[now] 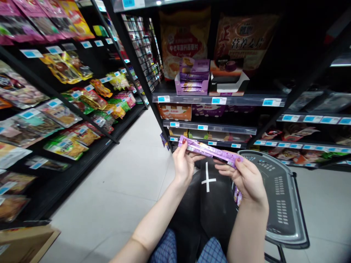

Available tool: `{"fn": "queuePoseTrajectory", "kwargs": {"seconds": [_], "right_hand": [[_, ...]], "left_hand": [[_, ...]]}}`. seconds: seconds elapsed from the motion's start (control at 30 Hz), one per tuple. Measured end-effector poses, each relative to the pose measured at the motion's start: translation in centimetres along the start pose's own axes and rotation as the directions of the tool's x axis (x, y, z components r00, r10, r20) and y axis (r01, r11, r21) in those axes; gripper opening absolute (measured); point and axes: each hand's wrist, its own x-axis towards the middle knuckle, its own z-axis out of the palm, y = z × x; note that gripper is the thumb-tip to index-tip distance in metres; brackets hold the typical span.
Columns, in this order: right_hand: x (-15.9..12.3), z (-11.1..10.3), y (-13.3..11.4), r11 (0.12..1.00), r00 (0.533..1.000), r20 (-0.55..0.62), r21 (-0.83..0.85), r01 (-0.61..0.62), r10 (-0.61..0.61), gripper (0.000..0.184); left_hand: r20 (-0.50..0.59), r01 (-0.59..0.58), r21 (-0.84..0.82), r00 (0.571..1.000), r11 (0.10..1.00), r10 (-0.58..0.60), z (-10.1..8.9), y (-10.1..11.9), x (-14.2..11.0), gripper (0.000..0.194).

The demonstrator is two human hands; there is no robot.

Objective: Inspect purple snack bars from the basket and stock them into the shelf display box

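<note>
A long, slim purple snack packet [210, 150] is stretched level between my two hands, above my knees. My left hand [184, 162] pinches its left end, thumb on top. At its right end my right hand [244, 173] grips it between thumb and fingers. Beyond my hands, an open purple display box [192, 78] on the shelf holds several similar packets. Beside that box stands a dark brown and white display box [229, 82]. More purple packets [238, 196] show partly behind my right wrist, next to the grey basket [274, 190].
Ahead is a black shelf unit [186, 98] with price tags and large cereal bags [185, 40]. Bagged snacks [65, 146] fill the rack at left. A cardboard box [30, 243] sits at the lower left, on the pale tiled floor [123, 171]. The grey basket lies close on my right.
</note>
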Motion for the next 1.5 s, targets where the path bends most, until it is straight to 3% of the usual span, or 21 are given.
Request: {"fn": "queuePoseTrajectory", "kwargs": {"seconds": [0.07,0.13,0.2,0.27,0.33,0.37,0.4,0.47,0.53,0.57,0.63,0.73,0.9,1.0,1.07,1.17,1.23,1.37,1.5], "right_hand": [[0.6,0.2,0.2,0.992,0.979,-0.157,-0.018,0.127,-0.128,0.027],[0.9,0.6,0.2,0.961,0.91,-0.31,-0.067,0.267,-0.274,0.025],[0.8,1.0,-0.1,0.908,0.794,-0.442,-0.157,0.389,-0.417,0.023],[0.0,1.3,-0.7,0.833,0.628,-0.55,-0.306,0.462,-0.55,0.021],[-1.0,1.3,-1.4,0.727,0.439,-0.581,-0.512,0.457,-0.685,0.018],[-1.5,1.2,-1.7,0.667,0.376,-0.551,-0.612,0.426,-0.745,0.016],[-2.0,1.0,-2.0,0.602,0.344,-0.496,-0.697,0.39,-0.797,0.014],[-2.8,0.5,-2.3,0.481,0.382,-0.353,-0.817,0.318,-0.854,0.012],[-3.2,-0.1,-2.4,0.397,0.481,-0.234,-0.877,0.271,-0.845,0.012],[-3.3,-0.3,-2.4,0.365,0.525,-0.189,-0.895,0.255,-0.83,0.012],[-3.3,-0.8,-2.4,0.324,0.593,-0.127,-0.916,0.238,-0.795,0.013],[-3.1,-1.1,-2.4,0.303,0.643,-0.093,-0.926,0.225,-0.76,0.015],[-2.6,-0.9,-2.5,0.257,0.628,-0.059,-0.939,0.23,-0.776,0.018],[-2.2,-0.8,-2.4,0.226,0.687,-0.003,-0.945,0.235,-0.726,0.019],[-2.0,-0.8,-2.2,0.212,0.732,0.034,-0.947,0.24,-0.681,0.019],[-1.8,-0.8,-1.9,0.225,0.767,0.024,-0.95,0.218,-0.641,0.02],[-1.8,-0.8,-1.8,0.268,0.782,-0.027,-0.946,0.181,-0.623,0.021],[-1.7,-0.7,-1.9,0.403,0.836,-0.125,-0.907,0.122,-0.535,0.018],[-0.8,-1.0,-1.3,0.661,0.866,-0.255,-0.742,0.109,-0.43,0.019]], "left_hand": [[0.022,-0.048,0.003,0.999,0.999,0.047,0.0,-0.2,-0.1,0.025],[0.07,-0.091,0.018,0.994,0.996,0.089,-0.1,-0.4,-0.2,0.024],[0.166,-0.085,0.051,0.983,0.995,0.075,-0.5,-0.4,0.1,0.024],[0.331,0.019,0.118,0.942,0.993,-0.058,-1.1,-0.6,0.6,0.024],[0.505,0.181,0.242,0.815,0.953,-0.283,-1.9,-1.0,1.3,0.032],[0.568,0.253,0.32,0.72,0.913,-0.399,-2.3,-1.3,1.6,0.035],[0.606,0.304,0.4,0.62,0.865,-0.498,-2.7,-1.7,1.9,0.036],[0.629,0.351,0.536,0.439,0.768,-0.641,-3.2,-2.8,2.2,0.037],[0.63,0.361,0.622,0.296,0.695,-0.718,-3.5,-3.9,2.3,0.042],[0.63,0.36,0.648,0.243,0.671,-0.738,-3.6,-4.4,2.3,0.045],[0.632,0.352,0.673,0.183,0.651,-0.753,-3.5,-5.0,2.2,0.048],[0.629,0.321,0.683,0.197,0.656,-0.752,-3.4,-5.2,2.1,0.045],[0.597,0.209,0.743,0.222,0.636,-0.771,-3.3,-4.2,2.3,0.039],[0.608,0.071,0.766,0.245,0.639,-0.755,-2.7,-3.5,2.0,0.041],[0.617,0.1,0.744,0.279,0.661,-0.736,-2.2,-3.1,1.3,0.044],[0.607,0.259,0.661,0.367,0.704,-0.705,-1.4,-2.7,0.1,0.043],[0.586,0.313,0.626,0.416,0.714,-0.696,-1.0,-2.6,-0.5,0.039],[0.546,0.326,0.621,0.472,0.712,-0.692,-0.8,-2.7,-1.2,0.034],[0.501,0.283,0.653,0.534,0.702,-0.681,-0.5,-2.0,-1.3,0.03]]}}
